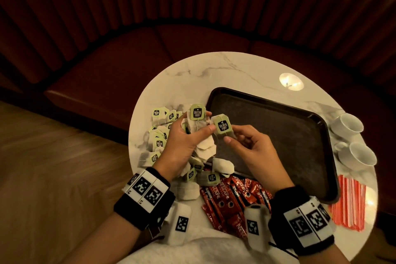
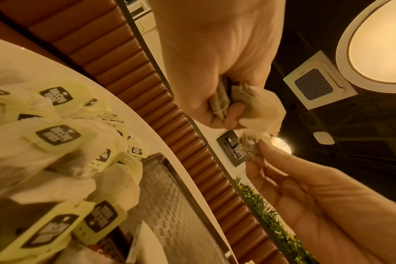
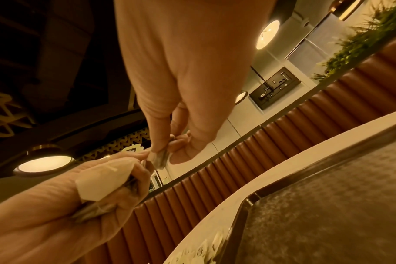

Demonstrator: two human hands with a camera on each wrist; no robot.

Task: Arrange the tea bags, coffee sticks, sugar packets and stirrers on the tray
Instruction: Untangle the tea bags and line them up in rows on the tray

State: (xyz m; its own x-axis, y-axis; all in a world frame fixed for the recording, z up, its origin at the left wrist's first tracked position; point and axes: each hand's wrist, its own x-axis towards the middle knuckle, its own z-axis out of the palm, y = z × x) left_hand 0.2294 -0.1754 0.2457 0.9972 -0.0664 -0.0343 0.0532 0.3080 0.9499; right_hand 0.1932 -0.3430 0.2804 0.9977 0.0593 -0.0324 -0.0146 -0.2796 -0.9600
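Evidently tea bags are being gathered: a bunch (image 1: 198,129) is gripped by left hand (image 1: 182,141) fingers, one tea bag (image 1: 222,127) pinched by right hand (image 1: 249,148). Beyond the fingers, the tray (image 1: 278,135) is bare; placement judged next.

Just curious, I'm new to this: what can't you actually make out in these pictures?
- Sugar packets: none can be picked out in any view.
- How many tea bags the left hand grips: head view, its fingers cover the bunch.
- Coffee sticks: head view, partly hidden behind both wrists.
- Stirrers: head view, too fine to count.
- Tray: the right hand hides its near left part.
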